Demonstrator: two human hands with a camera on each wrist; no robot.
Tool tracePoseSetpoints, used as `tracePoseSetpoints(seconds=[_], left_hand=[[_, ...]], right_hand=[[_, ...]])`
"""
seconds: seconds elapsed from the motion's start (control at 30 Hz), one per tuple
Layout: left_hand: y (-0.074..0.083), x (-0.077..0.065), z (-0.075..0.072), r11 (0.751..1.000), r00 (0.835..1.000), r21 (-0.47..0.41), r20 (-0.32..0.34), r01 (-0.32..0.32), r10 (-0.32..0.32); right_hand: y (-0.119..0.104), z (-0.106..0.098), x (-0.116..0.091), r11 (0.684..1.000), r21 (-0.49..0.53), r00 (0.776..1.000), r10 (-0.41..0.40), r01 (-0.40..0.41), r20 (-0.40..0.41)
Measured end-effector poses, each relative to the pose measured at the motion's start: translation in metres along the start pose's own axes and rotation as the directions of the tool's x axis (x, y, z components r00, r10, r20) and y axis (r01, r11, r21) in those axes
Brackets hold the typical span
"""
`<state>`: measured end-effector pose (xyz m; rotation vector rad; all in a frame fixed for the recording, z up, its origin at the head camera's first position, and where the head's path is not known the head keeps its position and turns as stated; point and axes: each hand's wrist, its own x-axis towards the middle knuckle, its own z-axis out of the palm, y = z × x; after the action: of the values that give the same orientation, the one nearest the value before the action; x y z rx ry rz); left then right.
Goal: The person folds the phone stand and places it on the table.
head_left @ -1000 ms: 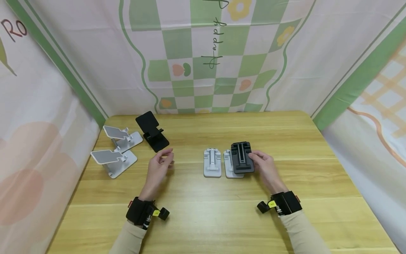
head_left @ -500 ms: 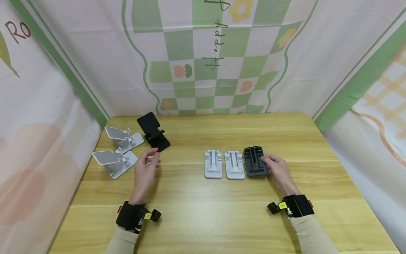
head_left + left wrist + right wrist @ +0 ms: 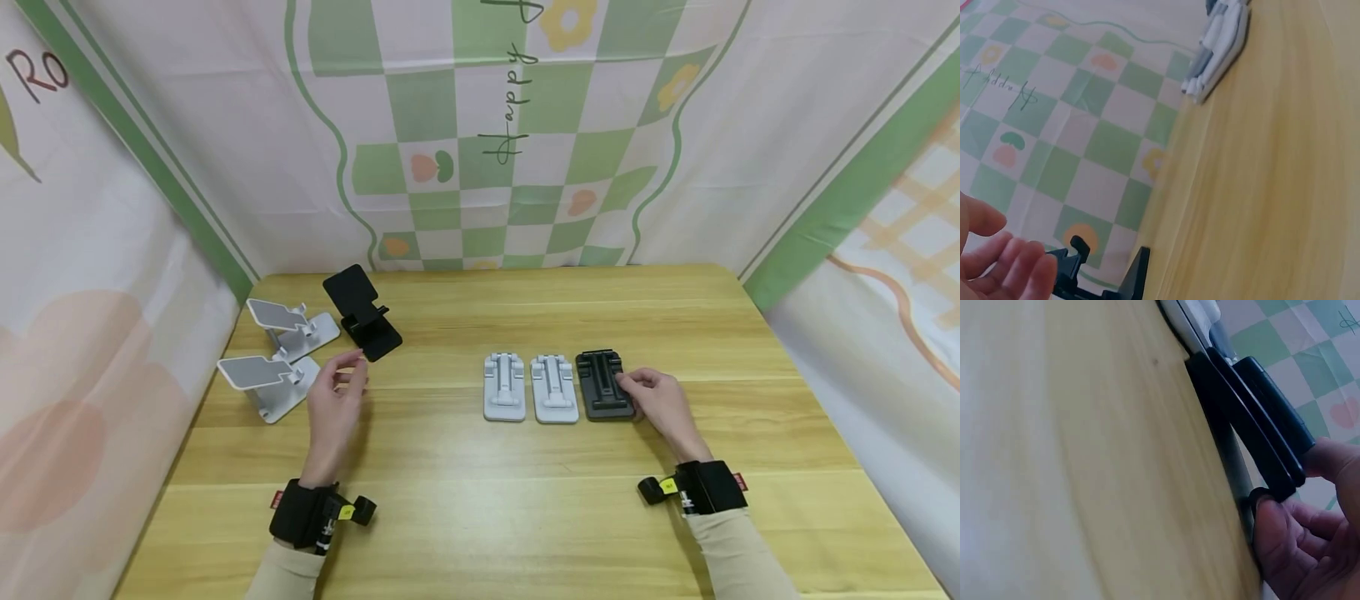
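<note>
We see the folded black stand (image 3: pixel 604 387) directly to the left of the right hand (image 3: pixel 660 404), which pinches its right edge between thumb and fingers. Its long axis runs away from us across the tabletop (image 3: pixel 480 508); in the right wrist view, the gripped edge looks slightly raised. The right hand is clearly the nearer one.

The left hand (image 3: pixel 333 408) holds nothing, its fingers loosely bent just beside the unfolded black stand (image 3: pixel 363 312); we cannot tell whether they touch it.

We count six stands. Three lie folded in a row: the left folded white stand (image 3: pixel 504 387), the middle folded white stand (image 3: pixel 555 390) and the black one. Three stand unfolded at the left: one black, plus the near white stand (image 3: pixel 283 393) and the far white stand (image 3: pixel 304 337).
</note>
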<state>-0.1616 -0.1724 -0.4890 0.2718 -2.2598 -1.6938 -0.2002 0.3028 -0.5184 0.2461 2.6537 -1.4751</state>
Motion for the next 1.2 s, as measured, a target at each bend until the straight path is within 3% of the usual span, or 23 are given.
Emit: tracePoseSetpoints(seconds=[0.07,0.13,0.3,0.53,0.6,0.73,0.77,0.83,0.93,1.03,1.2], left_hand=[[-0.001,-0.001,-0.001,0.996,0.995,0.039,-0.057,-0.08,0.083],[-0.003,-0.001,-0.002,0.982,0.977,0.077,-0.118,-0.172,0.18],[-0.007,0.0,-0.005,0.927,0.895,0.126,-0.245,-0.353,0.374],[-0.008,0.004,-0.015,0.873,0.797,0.152,-0.359,-0.463,0.485],[-0.009,0.008,-0.019,0.85,0.754,0.192,-0.395,-0.49,0.524],[-0.011,0.015,-0.026,0.814,0.64,0.321,-0.505,-0.484,0.579],[-0.011,0.016,-0.028,0.814,0.619,0.342,-0.53,-0.47,0.58],[-0.012,0.019,-0.033,0.829,0.595,0.365,-0.577,-0.424,0.559],[-0.014,0.022,-0.04,0.864,0.598,0.357,-0.624,-0.355,0.503],[-0.016,0.024,-0.047,0.9,0.626,0.34,-0.647,-0.273,0.435],[-0.015,0.024,-0.055,0.972,0.746,0.208,-0.631,-0.105,0.215]], right_hand=[[0.0,-0.001,-0.001,0.999,-0.035,1.0,-0.009,0.009,0.0],[-0.001,-0.003,-0.002,0.998,-0.057,1.0,-0.018,0.018,0.001],[0.0,-0.004,-0.004,0.997,-0.069,1.0,-0.028,0.027,-0.003],[0.001,-0.006,-0.005,0.999,-0.042,1.0,-0.026,0.027,0.006],[0.001,-0.006,-0.005,0.999,-0.037,1.0,-0.02,0.02,0.007],[0.0,-0.006,-0.005,1.0,-0.019,1.0,-0.007,0.007,0.003],[0.0,-0.006,-0.005,1.0,-0.018,1.0,-0.005,0.005,0.001],[-0.001,-0.005,-0.006,1.0,-0.016,1.0,-0.004,0.004,-0.008],[-0.002,-0.005,-0.006,1.0,-0.016,1.0,-0.007,0.007,-0.017],[-0.001,-0.005,-0.006,1.0,-0.012,1.0,-0.005,0.005,-0.023],[-0.001,-0.004,-0.006,1.0,-0.013,1.0,0.002,-0.003,-0.03]])
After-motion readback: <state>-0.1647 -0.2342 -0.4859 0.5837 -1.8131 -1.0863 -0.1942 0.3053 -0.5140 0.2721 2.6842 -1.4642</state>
